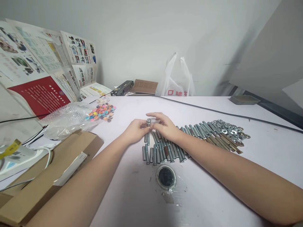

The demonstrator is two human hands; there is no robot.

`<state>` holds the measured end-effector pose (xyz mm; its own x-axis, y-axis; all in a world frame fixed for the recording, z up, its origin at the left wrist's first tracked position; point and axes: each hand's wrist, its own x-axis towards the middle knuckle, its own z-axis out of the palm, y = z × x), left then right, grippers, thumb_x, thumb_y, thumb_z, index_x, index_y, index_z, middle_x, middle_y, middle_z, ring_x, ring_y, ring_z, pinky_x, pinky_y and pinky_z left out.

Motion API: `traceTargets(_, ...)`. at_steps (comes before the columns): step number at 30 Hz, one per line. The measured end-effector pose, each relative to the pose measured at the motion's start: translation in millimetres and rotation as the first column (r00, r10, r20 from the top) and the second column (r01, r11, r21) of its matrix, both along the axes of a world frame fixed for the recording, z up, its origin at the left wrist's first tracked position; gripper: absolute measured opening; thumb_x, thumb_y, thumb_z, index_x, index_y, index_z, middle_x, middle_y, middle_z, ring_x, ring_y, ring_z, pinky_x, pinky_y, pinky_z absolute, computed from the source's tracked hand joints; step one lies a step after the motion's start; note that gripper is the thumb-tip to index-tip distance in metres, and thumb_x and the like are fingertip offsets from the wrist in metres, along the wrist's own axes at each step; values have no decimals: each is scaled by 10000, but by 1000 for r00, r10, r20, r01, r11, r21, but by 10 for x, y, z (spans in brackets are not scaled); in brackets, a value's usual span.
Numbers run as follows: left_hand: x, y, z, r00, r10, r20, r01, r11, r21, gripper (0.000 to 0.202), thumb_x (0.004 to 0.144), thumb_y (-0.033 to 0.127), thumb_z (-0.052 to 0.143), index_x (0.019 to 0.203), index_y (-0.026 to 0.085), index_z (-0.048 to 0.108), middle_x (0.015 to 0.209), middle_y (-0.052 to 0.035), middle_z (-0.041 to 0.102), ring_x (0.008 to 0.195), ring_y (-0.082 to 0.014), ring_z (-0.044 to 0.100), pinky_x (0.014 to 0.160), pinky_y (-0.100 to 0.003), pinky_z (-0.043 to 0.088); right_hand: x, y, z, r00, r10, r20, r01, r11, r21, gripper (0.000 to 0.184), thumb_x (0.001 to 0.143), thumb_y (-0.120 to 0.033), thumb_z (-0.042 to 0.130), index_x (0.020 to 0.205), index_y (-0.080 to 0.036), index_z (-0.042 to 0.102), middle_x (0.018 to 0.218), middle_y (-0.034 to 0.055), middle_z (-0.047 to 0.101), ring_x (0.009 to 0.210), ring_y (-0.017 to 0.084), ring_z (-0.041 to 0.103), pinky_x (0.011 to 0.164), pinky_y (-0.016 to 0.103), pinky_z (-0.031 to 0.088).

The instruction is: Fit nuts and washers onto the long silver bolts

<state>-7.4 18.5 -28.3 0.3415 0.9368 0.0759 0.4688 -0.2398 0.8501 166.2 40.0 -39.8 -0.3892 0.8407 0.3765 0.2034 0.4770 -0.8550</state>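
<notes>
My left hand (136, 130) is closed, its thumb and fingers pinching an upright metal bolt with a nut (148, 120) at its top. My right hand (164, 126) is just right of it, fingers apart and curved around the nut's far side. Its thumb is close to the bolt; I cannot tell whether it touches. Below both hands, bolts and metal sleeves (163, 153) lie in rough rows, some under my right wrist. Further right are more silvery bolts (197, 130), brownish rods (221, 142) and a pile of washers and nuts (233, 132).
Coloured discs (101, 112) and bubble wrap (68, 116) lie left, above a cardboard box (54, 173). A round dark-centred disc (166, 177) is at the front. A black cable (203, 108) crosses behind; a white plastic bag (176, 78) and a small tray (244, 100) stand beyond.
</notes>
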Motion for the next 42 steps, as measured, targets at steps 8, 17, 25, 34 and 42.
traceTargets(8, 4, 3, -8, 1000, 19, -15, -19, 1000, 10, 300, 795, 393, 611, 698, 109, 593, 658, -3, 562, 623, -109, 477, 582, -227, 359, -17, 17, 7, 999, 32, 10, -33, 994, 108, 338, 704, -169, 579, 1020, -203, 695, 1115, 51, 640, 1122, 210, 528, 1036, 415, 362)
traceTargets(17, 0, -11, 13, 999, 31, -39, -32, 999, -6, 234, 823, 332, 599, 739, 115, 629, 685, 1, 604, 616, -104, 496, 618, -235, 365, -4, 11, -27, 1000, -21, -3, 21, 999, -27, 418, 714, -223, 585, 1126, -202, 654, 1212, 81, 575, 1130, 231, 532, 993, 422, 415)
traceTargets(25, -15, 20, -38, 1000, 1, -16, 0, 1000, 11, 264, 803, 363, 606, 735, 107, 604, 720, -24, 612, 707, -143, 544, 629, -235, 392, -9, 4, 2, 998, 40, 46, -46, 991, 123, 357, 717, -186, 579, 1053, -215, 695, 1146, 61, 626, 1143, 209, 524, 1045, 419, 361)
traceTargets(34, 13, -26, 46, 1000, -5, -16, 5, 999, -34, 275, 827, 367, 592, 802, 102, 661, 763, -32, 654, 687, -132, 548, 629, -235, 397, -4, -1, -31, 996, -88, 26, 90, 990, -110, 338, 734, -249, 578, 1057, -161, 628, 1137, 95, 598, 996, 222, 579, 899, 412, 465)
traceTargets(42, -15, 17, -22, 999, -24, -25, 25, 1000, 15, 202, 817, 293, 577, 843, 112, 663, 822, -45, 685, 760, -161, 598, 669, -252, 435, 22, -26, -23, 994, 67, 85, -74, 994, 77, 522, 763, -251, 590, 1283, -204, 573, 1317, 87, 523, 1205, 232, 468, 1045, 437, 362)
